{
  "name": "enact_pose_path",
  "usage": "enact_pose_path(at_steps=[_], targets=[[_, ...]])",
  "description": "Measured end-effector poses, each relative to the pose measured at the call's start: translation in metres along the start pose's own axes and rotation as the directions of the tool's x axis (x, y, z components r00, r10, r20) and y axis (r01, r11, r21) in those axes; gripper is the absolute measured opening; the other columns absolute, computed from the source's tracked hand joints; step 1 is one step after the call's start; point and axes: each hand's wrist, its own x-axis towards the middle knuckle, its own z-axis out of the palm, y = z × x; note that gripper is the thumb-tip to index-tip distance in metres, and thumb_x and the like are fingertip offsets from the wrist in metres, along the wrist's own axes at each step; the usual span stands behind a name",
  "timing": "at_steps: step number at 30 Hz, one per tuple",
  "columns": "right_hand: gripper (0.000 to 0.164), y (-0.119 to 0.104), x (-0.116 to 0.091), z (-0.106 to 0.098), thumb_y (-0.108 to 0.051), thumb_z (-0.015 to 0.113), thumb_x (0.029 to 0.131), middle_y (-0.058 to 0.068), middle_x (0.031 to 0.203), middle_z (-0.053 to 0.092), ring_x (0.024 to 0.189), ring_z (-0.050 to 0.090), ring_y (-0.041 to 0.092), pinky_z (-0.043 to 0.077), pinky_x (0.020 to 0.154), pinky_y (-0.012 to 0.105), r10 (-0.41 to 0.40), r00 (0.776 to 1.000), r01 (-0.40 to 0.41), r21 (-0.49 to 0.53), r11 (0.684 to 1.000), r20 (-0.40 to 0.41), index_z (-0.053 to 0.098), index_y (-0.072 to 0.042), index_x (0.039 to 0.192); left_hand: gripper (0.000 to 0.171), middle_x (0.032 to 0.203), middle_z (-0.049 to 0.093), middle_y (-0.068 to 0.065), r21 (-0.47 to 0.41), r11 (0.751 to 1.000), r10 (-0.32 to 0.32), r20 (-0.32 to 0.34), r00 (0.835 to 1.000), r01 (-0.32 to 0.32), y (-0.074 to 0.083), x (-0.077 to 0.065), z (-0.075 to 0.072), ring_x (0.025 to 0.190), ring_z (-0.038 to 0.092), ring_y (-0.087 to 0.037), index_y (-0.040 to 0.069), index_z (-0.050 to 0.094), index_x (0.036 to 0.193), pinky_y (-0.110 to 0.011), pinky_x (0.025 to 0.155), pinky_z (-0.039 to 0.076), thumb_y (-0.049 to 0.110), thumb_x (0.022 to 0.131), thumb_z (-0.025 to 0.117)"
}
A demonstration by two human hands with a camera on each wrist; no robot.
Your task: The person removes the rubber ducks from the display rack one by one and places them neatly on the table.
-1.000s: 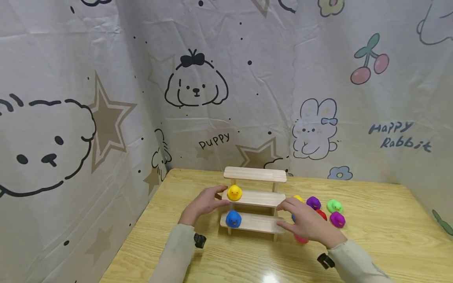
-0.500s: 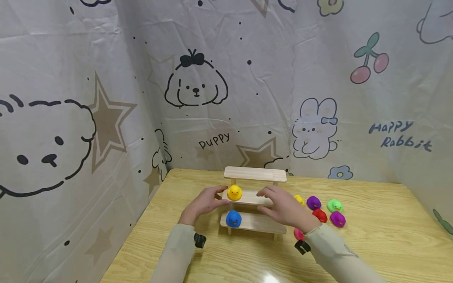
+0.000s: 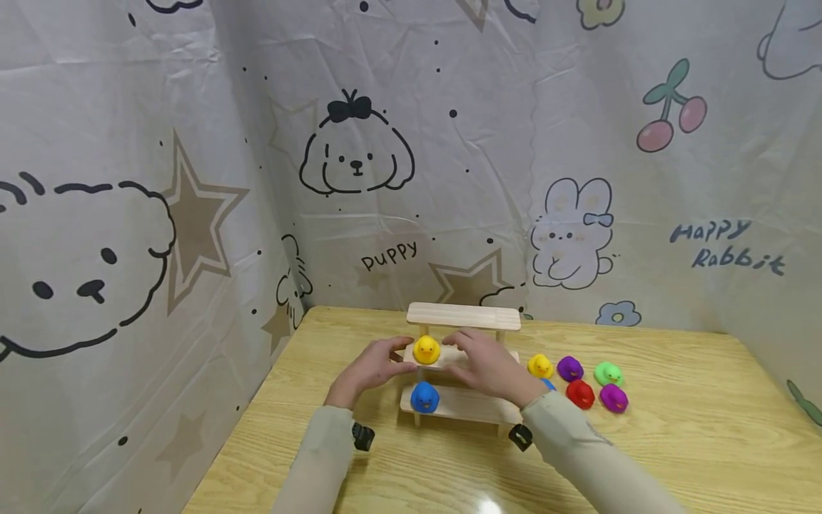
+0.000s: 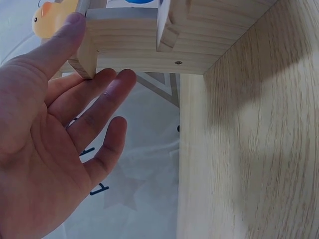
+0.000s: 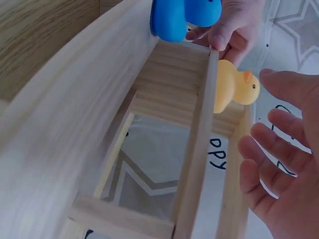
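Observation:
A three-tier wooden display shelf (image 3: 462,315) stands on the table. My left hand (image 3: 372,368) pinches the left end of its middle tier, thumb above and fingers below, as the left wrist view shows. On that tier's left end sits a yellow rubber duck (image 3: 427,350), close to the left fingertips. A blue rubber duck (image 3: 424,397) sits on the left of the bottom tier. Over the middle tier, my right hand (image 3: 491,364) reaches in from the right, fingers loosely bent. In the right wrist view its thumb (image 5: 284,84) is close to the yellow duck's head, nothing in the grasp.
Right of the shelf, several loose ducks lie on the table (image 3: 693,428): yellow (image 3: 540,366), dark purple (image 3: 570,368), green (image 3: 608,373), red (image 3: 581,394) and magenta (image 3: 614,398). A blue one (image 3: 548,384) is partly behind the right forearm. A printed curtain (image 3: 411,235) hangs behind.
My right hand has moved left from beside the loose ducks to over the middle tier, near the yellow duck. The left hand and both ducks on the shelf have stayed in place.

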Motion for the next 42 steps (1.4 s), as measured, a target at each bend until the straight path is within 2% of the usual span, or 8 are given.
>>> enact_pose_path(at_steps=[5, 13, 20, 29, 42], targets=[[0.039, -0.002, 0.01, 0.009, -0.024, 0.074, 0.083, 0.007, 0.109, 0.062, 0.091, 0.061, 0.022, 0.052, 0.079, 0.035, 0.038, 0.999, -0.038, 0.022, 0.999, 0.008, 0.062, -0.007, 0.115, 0.06, 0.134, 0.052, -0.01, -0.011, 1.0, 0.012, -0.009, 1.0, -0.012, -0.002, 0.0, 0.0, 0.103, 0.059, -0.026, 0.005, 0.049, 0.137, -0.039, 0.082, 0.052, 0.035, 0.089, 0.066], [0.039, -0.002, 0.019, 0.019, -0.022, 0.075, 0.082, 0.006, 0.109, 0.061, 0.091, 0.059, 0.019, 0.051, 0.081, 0.034, 0.012, 1.0, -0.012, -0.01, 1.0, -0.01, 0.062, -0.009, 0.117, 0.059, 0.135, 0.051, -0.01, -0.013, 1.0, 0.008, -0.004, 1.0, -0.008, -0.001, 0.0, 0.001, 0.105, 0.059, -0.028, 0.007, 0.049, 0.137, -0.039, 0.083, 0.052, 0.037, 0.089, 0.065], [0.036, -0.002, 0.024, 0.026, -0.023, 0.075, 0.083, 0.004, 0.109, 0.061, 0.092, 0.058, 0.016, 0.05, 0.081, 0.031, 0.041, 0.999, -0.041, 0.008, 0.999, -0.022, 0.06, -0.01, 0.113, 0.059, 0.134, 0.052, -0.008, -0.01, 1.0, -0.005, -0.01, 1.0, 0.005, -0.003, 0.001, 0.002, 0.105, 0.059, -0.025, 0.008, 0.049, 0.137, -0.037, 0.081, 0.052, 0.037, 0.088, 0.066], [0.034, -0.008, 0.028, 0.027, -0.024, 0.076, 0.082, 0.003, 0.099, 0.062, 0.086, 0.056, 0.015, 0.05, 0.074, 0.03, 0.07, 0.997, -0.071, -0.007, 0.997, -0.035, 0.057, -0.009, 0.108, 0.06, 0.136, 0.05, -0.013, -0.03, 1.0, 0.007, -0.001, 1.0, -0.007, 0.0, 0.001, 0.002, 0.105, 0.059, -0.027, 0.005, 0.048, 0.138, -0.039, 0.083, 0.051, 0.034, 0.089, 0.065], [0.031, -0.005, 0.02, 0.016, -0.022, 0.074, 0.083, 0.003, 0.1, 0.062, 0.09, 0.058, 0.019, 0.05, 0.079, 0.032, 0.109, 0.994, -0.109, 0.012, 0.994, -0.021, 0.06, -0.009, 0.108, 0.058, 0.136, 0.051, -0.012, -0.045, 0.999, 0.004, -0.004, 1.0, -0.004, -0.001, 0.0, 0.001, 0.105, 0.059, -0.027, 0.007, 0.048, 0.138, -0.039, 0.084, 0.051, 0.032, 0.089, 0.066]])
